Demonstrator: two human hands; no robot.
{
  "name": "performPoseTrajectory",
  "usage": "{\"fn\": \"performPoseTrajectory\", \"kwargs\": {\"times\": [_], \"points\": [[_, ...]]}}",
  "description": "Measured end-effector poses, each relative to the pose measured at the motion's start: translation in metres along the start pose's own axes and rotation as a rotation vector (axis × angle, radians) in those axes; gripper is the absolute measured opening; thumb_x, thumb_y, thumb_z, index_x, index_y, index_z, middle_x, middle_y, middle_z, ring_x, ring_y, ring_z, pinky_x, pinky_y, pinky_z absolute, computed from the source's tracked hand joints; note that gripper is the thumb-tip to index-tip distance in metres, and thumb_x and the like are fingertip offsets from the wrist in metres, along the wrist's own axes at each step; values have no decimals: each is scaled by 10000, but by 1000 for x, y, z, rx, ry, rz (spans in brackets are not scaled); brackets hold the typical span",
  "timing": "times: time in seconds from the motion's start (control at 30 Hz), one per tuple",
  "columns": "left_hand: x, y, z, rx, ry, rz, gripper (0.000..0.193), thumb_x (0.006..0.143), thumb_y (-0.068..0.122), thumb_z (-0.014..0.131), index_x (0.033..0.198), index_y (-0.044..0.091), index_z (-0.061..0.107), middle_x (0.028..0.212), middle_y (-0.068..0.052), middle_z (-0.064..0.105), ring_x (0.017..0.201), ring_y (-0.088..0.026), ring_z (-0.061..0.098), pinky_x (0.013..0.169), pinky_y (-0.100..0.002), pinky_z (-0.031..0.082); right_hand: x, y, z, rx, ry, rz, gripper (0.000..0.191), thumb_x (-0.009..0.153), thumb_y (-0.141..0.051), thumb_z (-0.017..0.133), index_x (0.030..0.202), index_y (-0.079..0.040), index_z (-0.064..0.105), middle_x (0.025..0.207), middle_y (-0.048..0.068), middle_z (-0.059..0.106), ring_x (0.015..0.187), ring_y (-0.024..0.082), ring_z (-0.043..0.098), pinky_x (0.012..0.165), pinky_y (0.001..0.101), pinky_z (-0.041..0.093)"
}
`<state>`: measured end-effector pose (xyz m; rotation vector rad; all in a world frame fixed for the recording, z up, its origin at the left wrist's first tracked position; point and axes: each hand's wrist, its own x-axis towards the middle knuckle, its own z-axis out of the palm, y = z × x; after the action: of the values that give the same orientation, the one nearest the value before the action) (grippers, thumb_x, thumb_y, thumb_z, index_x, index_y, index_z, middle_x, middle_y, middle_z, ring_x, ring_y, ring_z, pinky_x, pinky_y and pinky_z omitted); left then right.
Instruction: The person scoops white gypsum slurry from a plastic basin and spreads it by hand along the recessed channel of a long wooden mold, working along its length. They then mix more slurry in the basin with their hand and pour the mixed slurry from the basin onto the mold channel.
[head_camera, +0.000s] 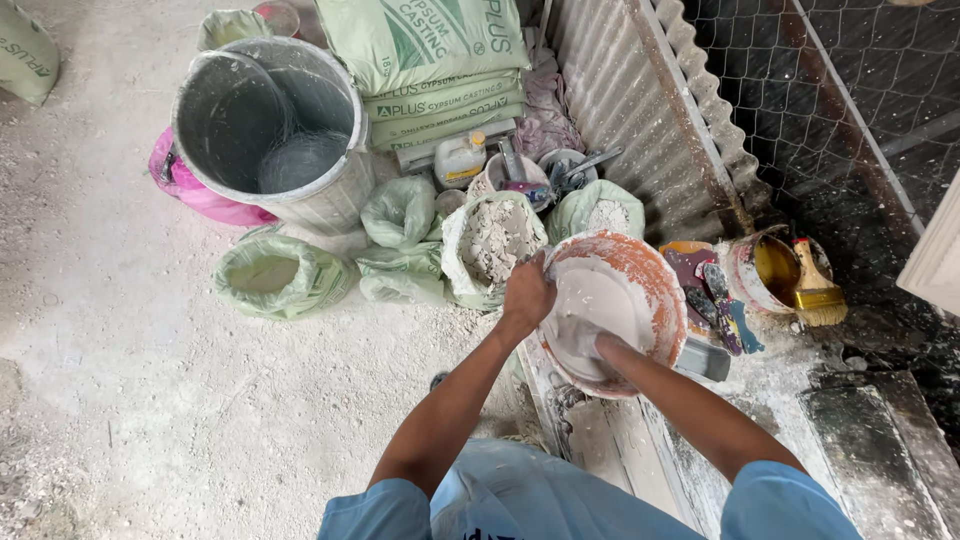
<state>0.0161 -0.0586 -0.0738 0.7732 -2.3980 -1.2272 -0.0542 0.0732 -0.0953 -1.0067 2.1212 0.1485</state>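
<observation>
An orange plastic bowl (650, 275) smeared with white plaster is tilted toward me at the middle of the view. My left hand (527, 295) grips its left rim. My right hand (605, 348) reaches down inside the bowl, its fingers sunk in the white paste, so I cannot see whether they hold anything. Right behind the bowl stands an open sack of white lumps (492, 240).
A large grey bucket (275, 130) holding a smaller pail stands at the back left, with stacked green sacks (435, 70) beside it. Open green bags (280, 275) lie on the dusty floor. A small yellow-stained bucket with a brush (815, 290) sits right, by corrugated sheet (640, 110) and wire mesh.
</observation>
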Motion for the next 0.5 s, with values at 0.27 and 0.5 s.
{"fn": "performPoseTrajectory", "kwargs": {"times": [0.27,0.5], "points": [[-6,10,-19,-26,-17,-50,480,834,54,622,1292,-86,582,1010,-349,672,913,-507,677,833,-544,563,-10,16,-4,-28,7,-30,294,883,-163,575,1084,32,663,967,264,703,907,394,712,810,477,564],[-6,19,-22,-25,-16,-75,507,842,78,635,1320,-74,558,1037,-360,657,926,-509,675,826,-540,569,3,0,0,285,388,-411,323,782,-133,645,1045,54,662,890,255,692,855,422,683,760,512,542]]}}
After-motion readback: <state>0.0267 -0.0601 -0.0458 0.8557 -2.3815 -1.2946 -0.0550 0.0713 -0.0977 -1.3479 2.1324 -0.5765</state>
